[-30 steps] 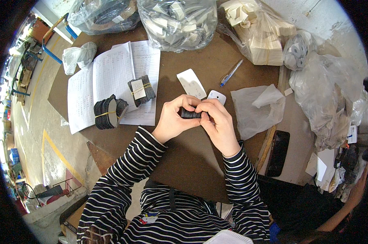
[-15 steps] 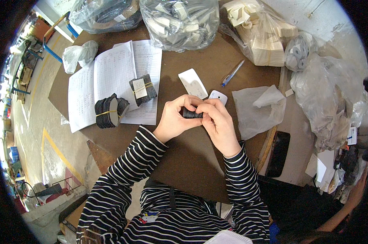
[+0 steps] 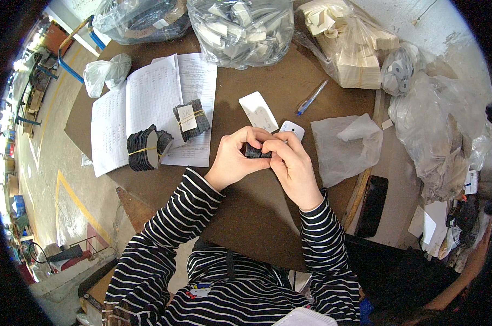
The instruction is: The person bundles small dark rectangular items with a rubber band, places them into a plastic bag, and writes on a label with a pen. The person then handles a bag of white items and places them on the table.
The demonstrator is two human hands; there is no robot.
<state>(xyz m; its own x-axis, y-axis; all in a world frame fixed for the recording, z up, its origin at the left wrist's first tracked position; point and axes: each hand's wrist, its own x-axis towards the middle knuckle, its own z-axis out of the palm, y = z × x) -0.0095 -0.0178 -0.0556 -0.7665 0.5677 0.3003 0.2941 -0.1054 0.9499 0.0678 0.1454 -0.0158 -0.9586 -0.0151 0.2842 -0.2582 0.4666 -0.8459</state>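
Observation:
Both hands meet over the brown table and pinch a small stack of black flat pieces between them. My left hand grips the stack's left end, and my right hand covers its right end from above. Two bundles of the same black pieces, each bound with a rubber band, lie to the left on an open ledger: a larger fanned bundle and a smaller one with a paper slip on top.
A white card, a small white object and a blue pen lie beyond my hands. Clear plastic bags of parts line the far edge. A limp plastic bag and a black phone lie right.
My hands stay in the same spot with the black stack; only the fingers have shifted slightly on it.

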